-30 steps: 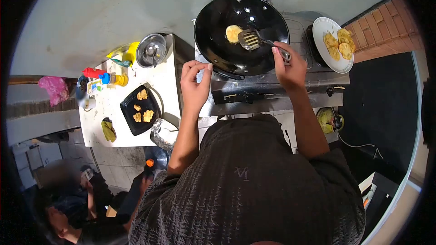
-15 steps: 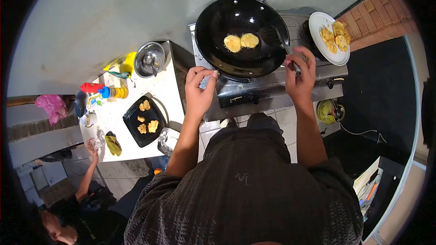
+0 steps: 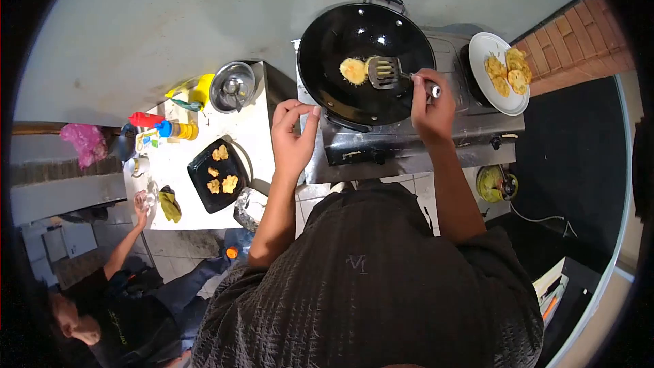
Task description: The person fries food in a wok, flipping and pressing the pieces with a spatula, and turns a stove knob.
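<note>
My right hand (image 3: 432,109) is closed around the handle of a slotted spatula (image 3: 386,75). The spatula's blade lies inside a black wok (image 3: 330,92), over one fritter (image 3: 370,67) that is mostly hidden beneath it. Left of the blade, a second round fritter (image 3: 353,70) sits in the wok, bubbles at its rim. Just outside the wok's near left side, my left hand (image 3: 293,135) is raised with loosely bent fingers and a gap between thumb and fingers, holding nothing. The wok's near handle (image 3: 349,123) is to its right.
A white plate (image 3: 481,51) of fritters stands right of the stove (image 3: 409,140). On the left table are a black plate (image 3: 197,172) with fritter pieces, a metal bowl (image 3: 216,99) and sauce bottles (image 3: 180,131). A person's hand (image 3: 141,206) touches the table's far left end.
My right hand has moved left, carrying the spatula from the wok's right side onto the right-hand fritter. My left hand keeps nearly the same place. The view has shifted slightly.
</note>
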